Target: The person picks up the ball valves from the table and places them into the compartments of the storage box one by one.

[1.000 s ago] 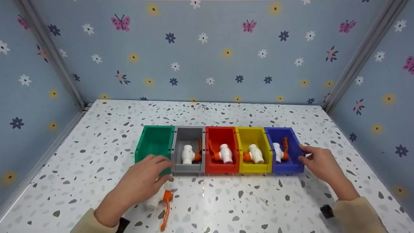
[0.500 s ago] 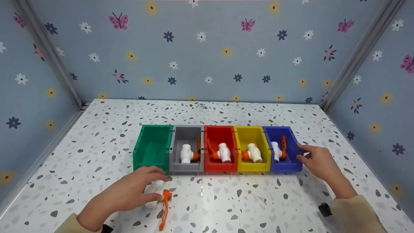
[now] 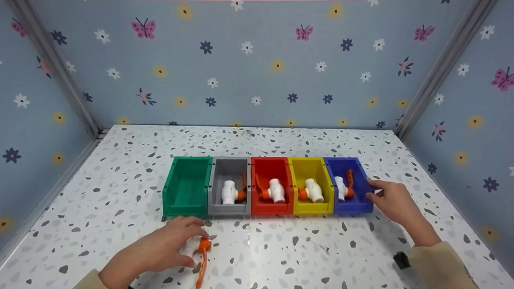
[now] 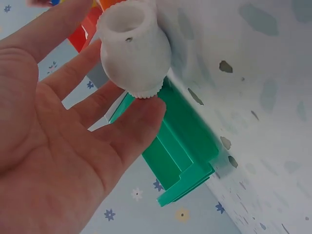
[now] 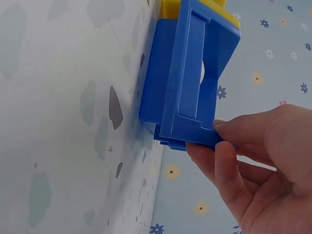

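A white ball valve with an orange lever handle lies on the table in front of the green bin. My left hand hovers around it, fingers spread and loosely bent; one fingertip appears to touch the valve's end in the left wrist view, and the hand partly hides the valve in the head view. At the right end of the row, my right hand pinches the side wall of the blue bin between thumb and fingers. A similar valve lies in that bin.
Grey, red and yellow bins stand joined between the green and blue ones, each with one white and orange valve inside. The green bin has nothing visible in it. Patterned panels enclose the table's back and sides.
My left hand has moved back from the green and grey bins' front down to the loose valve. The right hand keeps its hold on the blue bin. The view has shifted slightly.
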A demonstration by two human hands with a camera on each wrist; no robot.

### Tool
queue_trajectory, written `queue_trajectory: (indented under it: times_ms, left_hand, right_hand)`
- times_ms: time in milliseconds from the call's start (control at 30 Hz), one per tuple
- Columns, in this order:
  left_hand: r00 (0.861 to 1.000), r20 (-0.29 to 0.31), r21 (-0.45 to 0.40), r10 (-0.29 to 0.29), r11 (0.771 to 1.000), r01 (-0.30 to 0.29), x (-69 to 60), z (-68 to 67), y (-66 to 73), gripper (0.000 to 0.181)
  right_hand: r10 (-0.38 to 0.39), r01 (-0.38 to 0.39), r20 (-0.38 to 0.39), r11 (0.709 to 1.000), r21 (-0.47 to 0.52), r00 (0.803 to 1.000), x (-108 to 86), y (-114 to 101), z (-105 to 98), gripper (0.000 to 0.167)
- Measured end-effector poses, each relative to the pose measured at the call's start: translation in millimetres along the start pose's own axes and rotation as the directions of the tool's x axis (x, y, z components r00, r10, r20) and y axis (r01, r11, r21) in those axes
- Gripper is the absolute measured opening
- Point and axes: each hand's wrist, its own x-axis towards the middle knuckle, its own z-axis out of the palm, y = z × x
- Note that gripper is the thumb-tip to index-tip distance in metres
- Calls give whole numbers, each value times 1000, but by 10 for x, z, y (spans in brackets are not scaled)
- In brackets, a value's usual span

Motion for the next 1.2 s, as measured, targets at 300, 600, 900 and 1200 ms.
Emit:
queue_trajectory:
  times_ms: [300,600,900,1200]
  left_hand:
    - [999,-22,32,29,999,-28,35,46,-18,46]
    - [997,-38,38,61,997,-60,62,45,-21,42]
    - [999,-24,44,39,998,-38,56,40,3,45]
    - [993,-46,88,110,991,-106,66,54,-2,45]
  right_hand:
    - [-10,10,1,1000,-15,1000,11,-11,6,48]
    - [-18,18,-3,1000,-12,1000,9,4,-7,48]
    - [-19,19,-1,1000,0,1000,-1,7,-14,47]
    - [-42,42,-25,999,3,999,-1,7,-5,47]
